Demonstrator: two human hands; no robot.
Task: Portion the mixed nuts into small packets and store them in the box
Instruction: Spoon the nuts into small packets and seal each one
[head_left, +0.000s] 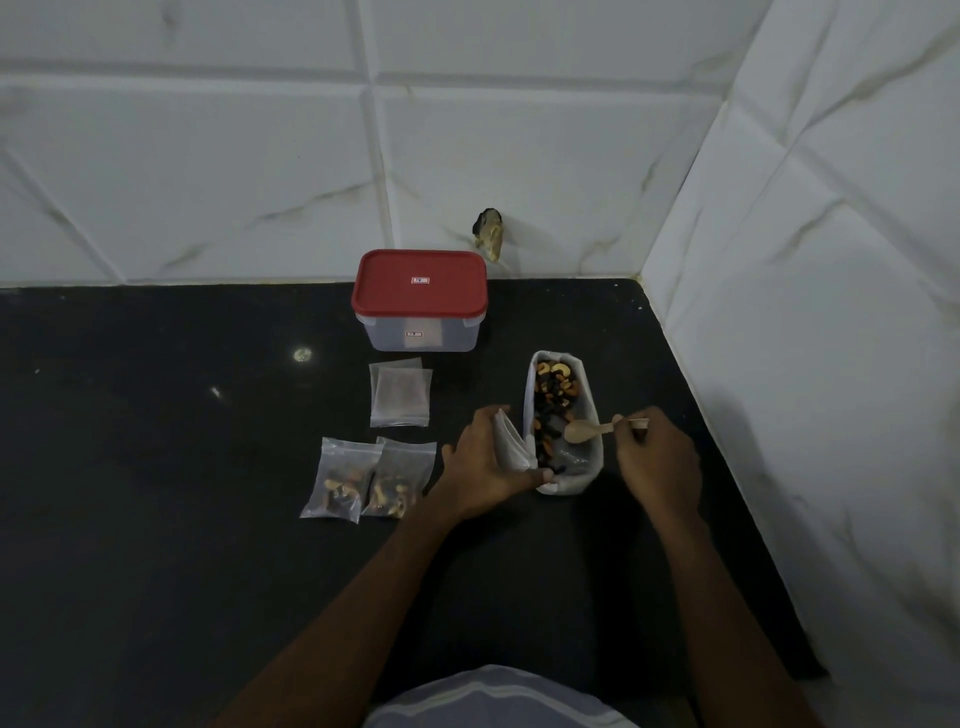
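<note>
Nuts (553, 395) of mixed kinds lie in an open white pouch (571, 483) that rests lengthwise on the dark desk (156, 467), right of centre. The nuts fill the far and middle parts of the pouch, and the near end shows mostly lining. The right grip (657, 457), a bare hand, pinches the handle end of a small wooden spoon (582, 431) between thumb and fingertips. The spoon bowl sits inside the pouch at its near right side, just beside the nuts. The left grip (488, 462), also a bare hand, is curled round one clear empty packet (508, 441) and holds it upright just beside the left wall of the pouch, with fingertips touching the pouch's near end. Whether the mouth of this packet is open cannot be told. The left filled packet (340, 480) and the right filled packet (397, 478) lie flat side by side to the left of the left grip, their inner edges overlapping; each shows nuts gathered at its near end. The spare packets (400, 392), clear and flat, lie in a small stack between the filled packets and the box (420, 335). The box has translucent walls and stands at the far edge of the desk against the tiled wall (208, 156), with its red lid (418, 283) seated on top. Its contents cannot be made out. A dark ragged patch (488, 234) marks the wall above and to the right of the box.
</note>
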